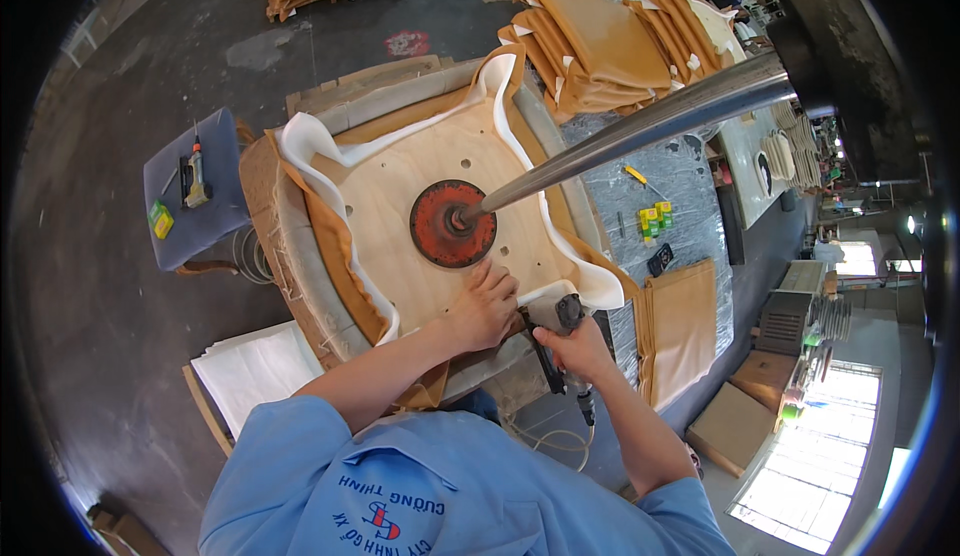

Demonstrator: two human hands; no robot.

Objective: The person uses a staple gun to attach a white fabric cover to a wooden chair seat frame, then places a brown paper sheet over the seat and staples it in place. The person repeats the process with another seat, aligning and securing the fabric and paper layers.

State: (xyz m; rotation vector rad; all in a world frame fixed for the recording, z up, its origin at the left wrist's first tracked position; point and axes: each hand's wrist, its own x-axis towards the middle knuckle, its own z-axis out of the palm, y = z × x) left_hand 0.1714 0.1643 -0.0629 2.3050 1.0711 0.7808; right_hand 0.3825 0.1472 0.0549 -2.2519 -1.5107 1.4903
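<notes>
At the near edge of a pale wooden panel (385, 196), the left hand (487, 308) rests with bent fingers; whether it pinches anything is hidden. Just beside it, the right hand (582, 350) grips a staple gun (552, 314) with a hose. White padding (590, 281) and a brown cover (338, 271) rim the panel, under a red disc (440, 206) on a metal rod (640, 126). Rightward, a surface (605, 171) carries small yellow-green boxes (650, 223); leftward stands a blue stool (222, 146).

Bright glare from lower-right window (815, 446)
</notes>
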